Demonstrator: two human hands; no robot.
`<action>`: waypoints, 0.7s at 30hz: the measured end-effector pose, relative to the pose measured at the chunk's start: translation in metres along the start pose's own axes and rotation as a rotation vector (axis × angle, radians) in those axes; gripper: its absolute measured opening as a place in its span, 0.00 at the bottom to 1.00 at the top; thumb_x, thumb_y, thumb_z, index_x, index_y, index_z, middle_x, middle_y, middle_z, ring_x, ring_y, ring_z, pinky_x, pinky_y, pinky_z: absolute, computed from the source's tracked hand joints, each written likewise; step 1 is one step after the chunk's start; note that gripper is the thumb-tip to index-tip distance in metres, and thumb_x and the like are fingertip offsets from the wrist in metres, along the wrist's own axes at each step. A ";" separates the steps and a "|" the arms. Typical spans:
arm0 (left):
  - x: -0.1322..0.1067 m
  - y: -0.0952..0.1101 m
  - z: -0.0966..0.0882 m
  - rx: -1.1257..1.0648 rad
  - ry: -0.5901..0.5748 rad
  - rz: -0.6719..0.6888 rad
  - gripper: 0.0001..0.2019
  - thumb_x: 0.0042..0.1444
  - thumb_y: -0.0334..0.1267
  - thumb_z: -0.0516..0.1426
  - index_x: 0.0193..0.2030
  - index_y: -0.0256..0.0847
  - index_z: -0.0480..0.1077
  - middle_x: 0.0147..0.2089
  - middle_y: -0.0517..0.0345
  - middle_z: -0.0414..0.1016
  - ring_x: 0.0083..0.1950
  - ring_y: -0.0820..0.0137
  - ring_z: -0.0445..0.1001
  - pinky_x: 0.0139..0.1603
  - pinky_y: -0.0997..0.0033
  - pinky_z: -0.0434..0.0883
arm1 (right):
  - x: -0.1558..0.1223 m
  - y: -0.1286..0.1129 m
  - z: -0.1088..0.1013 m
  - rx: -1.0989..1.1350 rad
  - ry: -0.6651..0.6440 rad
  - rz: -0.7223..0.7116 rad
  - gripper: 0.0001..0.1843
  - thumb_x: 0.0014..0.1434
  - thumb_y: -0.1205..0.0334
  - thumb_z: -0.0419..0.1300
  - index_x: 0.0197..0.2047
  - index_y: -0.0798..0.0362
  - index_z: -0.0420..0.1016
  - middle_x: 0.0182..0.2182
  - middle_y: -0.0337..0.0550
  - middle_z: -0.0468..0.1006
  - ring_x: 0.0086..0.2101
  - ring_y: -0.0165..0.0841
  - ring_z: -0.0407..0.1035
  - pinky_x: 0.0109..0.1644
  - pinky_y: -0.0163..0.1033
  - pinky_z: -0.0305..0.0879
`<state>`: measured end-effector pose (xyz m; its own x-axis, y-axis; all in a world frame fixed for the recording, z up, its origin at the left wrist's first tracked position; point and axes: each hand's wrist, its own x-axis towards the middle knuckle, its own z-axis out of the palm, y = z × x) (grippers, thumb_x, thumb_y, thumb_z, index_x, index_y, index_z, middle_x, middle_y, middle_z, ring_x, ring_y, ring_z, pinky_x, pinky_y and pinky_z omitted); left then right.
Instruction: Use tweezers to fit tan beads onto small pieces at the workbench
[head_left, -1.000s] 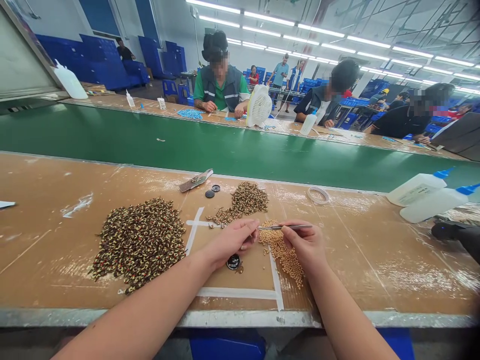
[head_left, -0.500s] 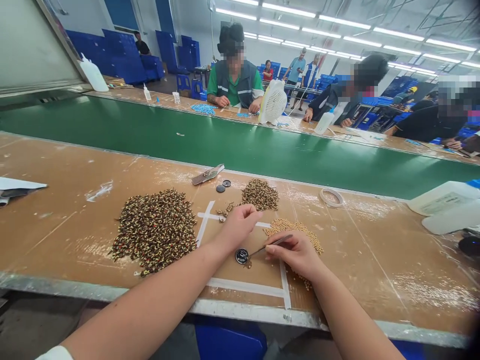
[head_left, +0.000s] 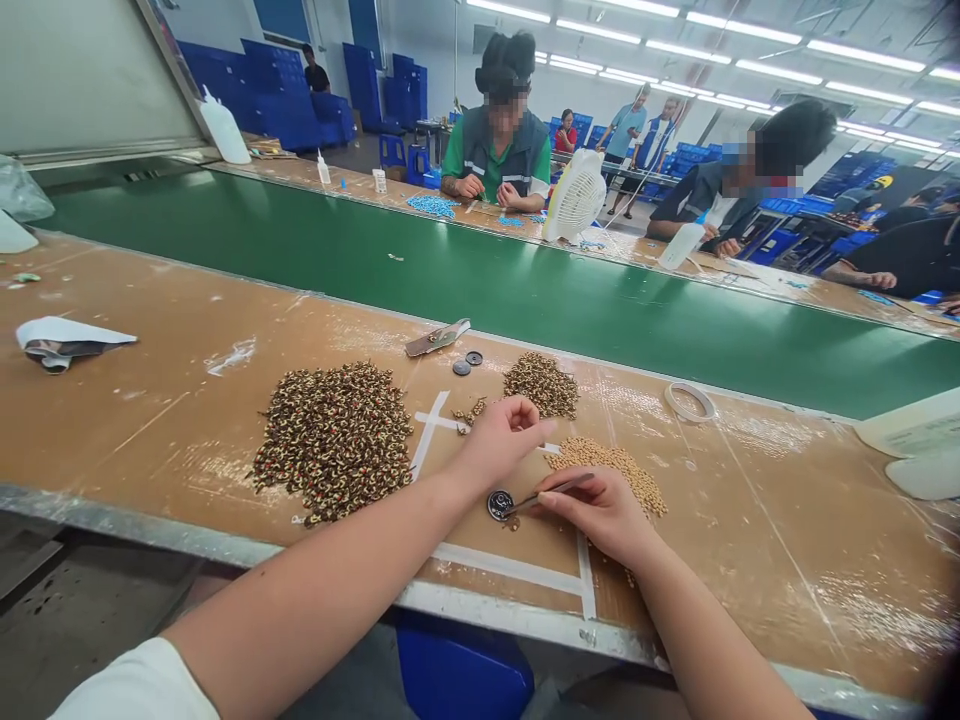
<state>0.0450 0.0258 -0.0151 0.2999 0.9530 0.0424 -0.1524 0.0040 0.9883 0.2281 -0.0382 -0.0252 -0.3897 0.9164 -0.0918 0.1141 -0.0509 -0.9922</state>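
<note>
My right hand [head_left: 604,512] grips slim metal tweezers [head_left: 529,500] between thumb and fingers. The tweezers' tip is at the right side of a small round black dish [head_left: 500,505] with shiny dark contents, lying on the table. Above the dish, my left hand [head_left: 514,435] is closed in a pinch; whatever it holds, if anything, is too small to make out. Beside my right hand spreads a pile of tan beads [head_left: 611,465]. A large heap of small dark-and-gold pieces [head_left: 334,440] lies left of my forearm, and a smaller heap [head_left: 541,385] lies beyond my left hand.
White tape strips [head_left: 510,568] mark the brown tabletop. Two black discs [head_left: 462,368], a folded scrap [head_left: 437,338] and a tape roll [head_left: 690,402] lie farther back. A green belt [head_left: 480,285] separates me from seated co-workers, a fan [head_left: 577,195] and bottles.
The view has swung left, so everything sits farther right in it. My left hand has shifted slightly right relative to the dish. My right hand still holds the tweezers at the dish.
</note>
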 end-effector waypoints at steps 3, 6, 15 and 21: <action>-0.001 0.003 0.002 -0.043 -0.010 -0.044 0.17 0.55 0.49 0.65 0.32 0.38 0.67 0.32 0.59 0.76 0.25 0.79 0.62 0.29 0.76 0.60 | 0.000 0.000 0.000 -0.010 -0.006 0.006 0.10 0.60 0.54 0.71 0.40 0.50 0.85 0.35 0.47 0.88 0.37 0.40 0.84 0.44 0.39 0.81; -0.002 0.006 0.002 -0.043 -0.015 -0.064 0.15 0.58 0.49 0.63 0.35 0.37 0.71 0.37 0.54 0.80 0.23 0.80 0.61 0.25 0.76 0.59 | -0.001 0.000 0.000 -0.041 -0.011 0.000 0.10 0.60 0.53 0.71 0.40 0.50 0.85 0.34 0.46 0.88 0.36 0.40 0.84 0.44 0.39 0.81; -0.002 0.000 0.001 0.008 -0.059 -0.066 0.11 0.59 0.42 0.64 0.41 0.36 0.77 0.40 0.50 0.83 0.21 0.80 0.67 0.23 0.77 0.65 | -0.002 -0.003 -0.001 -0.063 -0.005 -0.048 0.10 0.60 0.53 0.71 0.39 0.50 0.85 0.34 0.46 0.87 0.36 0.40 0.84 0.43 0.41 0.81; -0.004 0.000 0.000 0.078 -0.049 -0.043 0.10 0.60 0.41 0.64 0.42 0.36 0.78 0.38 0.53 0.81 0.21 0.80 0.67 0.22 0.77 0.66 | -0.002 0.001 -0.003 -0.029 0.061 -0.015 0.11 0.58 0.52 0.72 0.40 0.50 0.85 0.34 0.46 0.87 0.37 0.42 0.84 0.43 0.42 0.82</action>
<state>0.0435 0.0223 -0.0152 0.3503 0.9366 0.0053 -0.0652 0.0188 0.9977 0.2318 -0.0383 -0.0258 -0.3353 0.9395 -0.0704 0.1358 -0.0258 -0.9904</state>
